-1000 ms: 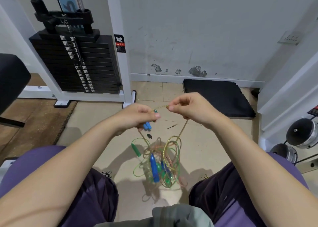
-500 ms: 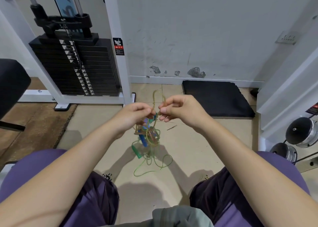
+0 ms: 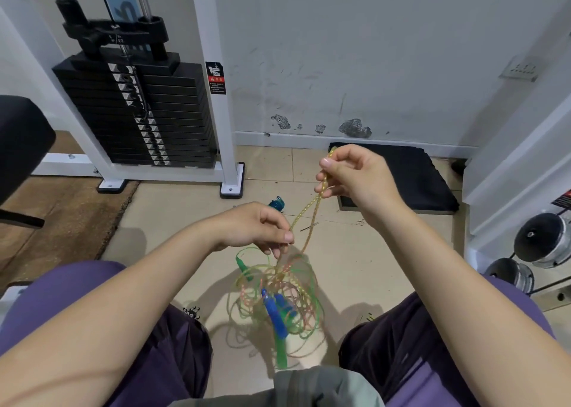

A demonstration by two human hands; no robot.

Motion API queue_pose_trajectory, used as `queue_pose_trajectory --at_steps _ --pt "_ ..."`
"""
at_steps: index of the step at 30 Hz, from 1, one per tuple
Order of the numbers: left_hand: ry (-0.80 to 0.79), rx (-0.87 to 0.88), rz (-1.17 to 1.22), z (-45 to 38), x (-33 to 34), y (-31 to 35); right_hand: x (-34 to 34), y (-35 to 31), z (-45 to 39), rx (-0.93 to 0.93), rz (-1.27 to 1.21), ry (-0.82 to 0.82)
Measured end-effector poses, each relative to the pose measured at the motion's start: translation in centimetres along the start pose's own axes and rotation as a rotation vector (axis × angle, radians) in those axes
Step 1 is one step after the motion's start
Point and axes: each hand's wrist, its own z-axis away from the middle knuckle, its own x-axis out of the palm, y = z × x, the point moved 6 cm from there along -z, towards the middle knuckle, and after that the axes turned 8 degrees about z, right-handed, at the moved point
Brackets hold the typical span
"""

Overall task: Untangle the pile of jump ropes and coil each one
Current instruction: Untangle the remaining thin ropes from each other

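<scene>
head: two blue handles (image 3: 279,311), tangled ropes (image 3: 278,286)

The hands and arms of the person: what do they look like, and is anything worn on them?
Both arms are bare from the edge of the picture to the wrists: no sleeves show. The left hand and the right hand wear no gloves, and no rings, watch or bracelet can be seen. The fingernails are short and unpainted.

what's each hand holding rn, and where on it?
Both hold the yellow-orange rope: right hand pinches a doubled stretch up high, left hand pinches it lower, just above the hanging tangle. No handle is in either grip.
</scene>
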Motion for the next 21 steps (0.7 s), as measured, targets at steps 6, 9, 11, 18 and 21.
queue_pose_trajectory --at_steps 6,9,11,18,21 --pt "0.123 0.041 -0.005 -0.4 1.0 0.0 2.2 -0.2 1.0 0.004 -0.053 -0.143" --pt "0.126 0.065 0.003 -0.5 0.8 0.3 3.8 0.0 1.4 0.015 -0.084 -0.227" --pt "0.128 0.074 -0.004 -0.5 0.6 0.4 3.7 0.4 1.2 0.029 -0.067 -0.215" --pt "0.341 0.197 0.229 0.3 -2.6 1.9 2.6 1.8 0.7 0.044 0.230 -0.210" --pt "0.285 0.246 0.336 0.4 -2.2 2.5 4.3 2.3 1.5 0.042 0.339 -0.440"
